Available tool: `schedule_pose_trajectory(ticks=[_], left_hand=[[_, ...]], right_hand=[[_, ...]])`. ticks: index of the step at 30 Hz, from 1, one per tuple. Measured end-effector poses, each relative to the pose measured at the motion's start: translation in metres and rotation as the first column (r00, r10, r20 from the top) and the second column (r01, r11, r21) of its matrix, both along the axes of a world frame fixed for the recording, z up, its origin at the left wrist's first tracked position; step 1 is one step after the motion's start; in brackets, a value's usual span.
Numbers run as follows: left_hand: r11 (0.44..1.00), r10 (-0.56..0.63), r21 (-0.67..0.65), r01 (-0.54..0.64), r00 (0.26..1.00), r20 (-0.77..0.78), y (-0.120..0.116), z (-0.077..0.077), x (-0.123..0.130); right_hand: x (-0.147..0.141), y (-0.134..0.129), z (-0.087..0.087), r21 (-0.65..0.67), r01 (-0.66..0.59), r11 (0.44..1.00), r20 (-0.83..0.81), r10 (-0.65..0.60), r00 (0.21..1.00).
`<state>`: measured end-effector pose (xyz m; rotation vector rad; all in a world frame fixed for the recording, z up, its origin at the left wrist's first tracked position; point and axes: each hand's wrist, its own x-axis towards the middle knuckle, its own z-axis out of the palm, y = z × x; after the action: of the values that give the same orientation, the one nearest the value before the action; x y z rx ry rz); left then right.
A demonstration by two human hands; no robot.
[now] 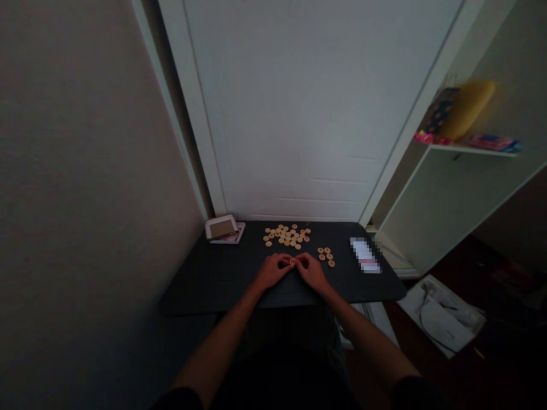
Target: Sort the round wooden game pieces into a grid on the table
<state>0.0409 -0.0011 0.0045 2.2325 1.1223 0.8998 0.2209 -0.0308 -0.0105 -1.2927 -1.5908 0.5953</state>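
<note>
Pinching one wooden disc (pixel 292 261) btwn fingertips of L hand (pixel 271 271) & R hand (pixel 313 273), curling other fingers in loosely, not clenching. Using both hands prob for steadying or turning so small a thing; not seeing clearly which hand is bearing more, nor whether disc is touching dark tabletop (pixel 222 285). Holding it low & central, likely for easy viewing, w/ both forearms reaching over near edge. Facing loose disc pile (pixel 287 236) just beyond hands, spreading mostly flat, maybe for easier picking & reading of marks. Having five discs (pixel 329 257) sitting apart to R, in close rows, apparently for separating from pile. Having phone (pixel 365 255) lying farther R, near table's side, prob for glancing at w/o blocking hands. Having shallow box (pixel 222 228) leaning on pale tray (pixel 240 233) at far L corner, likely for saving space.
</note>
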Motion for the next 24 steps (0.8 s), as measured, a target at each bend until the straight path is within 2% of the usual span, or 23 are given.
schedule_pose_trajectory(ticks=[9,24], left_hand=[[1.0,0.012,0.02,-0.012,1.0,-0.028,0.002,-0.0059,-0.0007],[1.0,-0.004,0.019,0.004,0.999,-0.044,0.0009,-0.0043,-0.0009]], right_hand=[[-0.0009,0.0004,-0.0009,-0.033,0.049,0.998,0.024,-0.048,0.999],[0.0021,0.0008,0.0002,-0.04,-0.051,0.998,-0.019,0.05,0.999]])
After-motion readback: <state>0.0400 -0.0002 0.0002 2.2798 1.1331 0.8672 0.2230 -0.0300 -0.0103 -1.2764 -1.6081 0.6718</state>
